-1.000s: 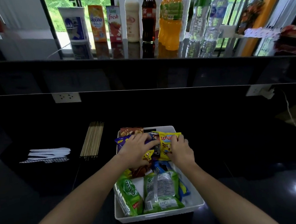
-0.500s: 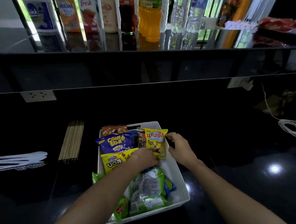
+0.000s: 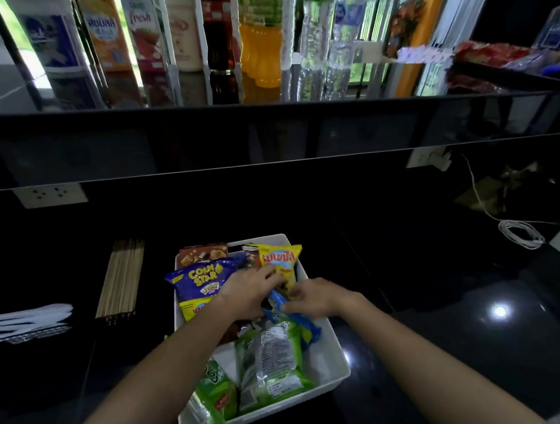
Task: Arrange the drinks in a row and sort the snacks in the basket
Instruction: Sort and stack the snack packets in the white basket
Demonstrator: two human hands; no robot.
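Drinks half of the job apparently finished: cartons (image 3: 102,30), a white bottle (image 3: 182,26), a cola bottle (image 3: 218,26), an orange drink bottle (image 3: 260,39) and clear water bottles (image 3: 332,25) standing upright side by side in a line on the upper shelf (image 3: 159,114), close together, none lying down. Snack sorting under way and looking well advanced. White basket (image 3: 335,370) on the dark lower counter (image 3: 456,348), directly below the row. At its far end, standing on edge: a brown box (image 3: 202,255) against the back wall, a blue Corn Star bag (image 3: 203,277) in front of it, a yellow packet (image 3: 195,308) partly hidden behind the forearm, and a yellow bag (image 3: 281,259) to the right. At the near end, lying flat: two green packets (image 3: 271,363) (image 3: 217,388), one with its back label up. Left hand (image 3: 252,293) reaching in at mid-basket, fingers curled down among the packets beside the yellow bag; what it grips, impossible to tell. Right hand (image 3: 314,299) just beside it, fingertips pinching a blue wrapper (image 3: 303,325) that slants toward the right wall. Left to do, by the look of it: seating the blue wrapper in a group and tidying the loose middle, perhaps standing the green packets up too. Bundle of wooden sticks (image 3: 121,278) and white plastic cutlery (image 3: 22,320) off to the left, well apart from the basket.
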